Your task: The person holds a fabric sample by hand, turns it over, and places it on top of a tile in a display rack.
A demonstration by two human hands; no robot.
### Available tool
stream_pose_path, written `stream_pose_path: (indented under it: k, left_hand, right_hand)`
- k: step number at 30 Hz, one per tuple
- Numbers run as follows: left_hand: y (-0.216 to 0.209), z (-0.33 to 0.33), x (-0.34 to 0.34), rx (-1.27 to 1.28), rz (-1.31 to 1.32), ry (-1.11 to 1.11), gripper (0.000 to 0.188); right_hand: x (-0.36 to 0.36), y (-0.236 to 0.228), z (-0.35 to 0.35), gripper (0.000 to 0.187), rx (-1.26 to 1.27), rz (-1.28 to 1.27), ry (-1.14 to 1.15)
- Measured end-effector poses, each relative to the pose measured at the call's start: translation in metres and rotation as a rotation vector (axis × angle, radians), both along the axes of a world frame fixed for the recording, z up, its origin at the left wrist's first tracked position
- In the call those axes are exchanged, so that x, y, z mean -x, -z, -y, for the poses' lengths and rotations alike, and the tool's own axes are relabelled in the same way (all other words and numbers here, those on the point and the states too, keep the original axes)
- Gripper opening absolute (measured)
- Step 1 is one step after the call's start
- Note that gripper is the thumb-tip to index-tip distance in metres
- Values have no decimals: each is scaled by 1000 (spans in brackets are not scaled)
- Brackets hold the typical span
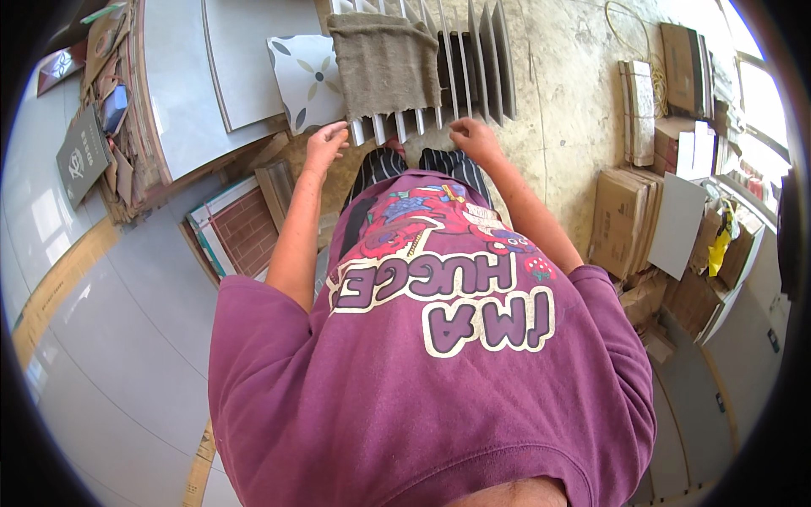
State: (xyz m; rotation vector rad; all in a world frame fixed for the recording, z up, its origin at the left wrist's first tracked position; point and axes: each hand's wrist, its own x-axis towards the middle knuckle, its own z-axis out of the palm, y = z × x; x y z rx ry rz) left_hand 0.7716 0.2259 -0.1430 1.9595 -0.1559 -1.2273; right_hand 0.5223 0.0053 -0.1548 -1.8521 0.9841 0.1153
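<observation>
A row of upright slabs [487,63], standing on edge with gaps between, fills the space in front of my legs. Over its left part lies a rough grey-brown cloth [384,68]. Left of the cloth is a white tile [297,74] with a dark and beige petal pattern. My left hand [325,146] hovers near the tile's lower corner and the nearest slab ends, its fingers loosely bent and apart, holding nothing visible. By the near ends of the slabs to the right is my right hand [476,139], fingers half curled and apart, with nothing seen in it.
Large pale panels [182,80] are stacked at the left, beside cardboard scraps [118,165]. Brick-patterned boards [245,226] lean below them. At the right stand cardboard boxes [621,221], a grey panel [676,224] and a yellow bag [720,245]. A coiled hose [657,80] lies farther back.
</observation>
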Motion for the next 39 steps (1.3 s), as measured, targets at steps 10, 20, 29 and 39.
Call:
stream_pose_path:
  k: [10, 20, 29, 39]
  left_hand:
    - [26, -26, 4, -104, -96, 14, 38]
    - [51, -88, -12, -211, -200, -12, 40]
    - [51, -124, -22, -189, -206, -68, 41]
    - [42, -145, 25, -201, -269, -168, 43]
  right_hand:
    - [83, 39, 6, 28, -213, -303, 193]
    - [107, 22, -12, 35, -396, -272, 495]
    - [117, 7, -48, 34, -417, -293, 524]
    - [126, 10, -37, 33, -400, -305, 422]
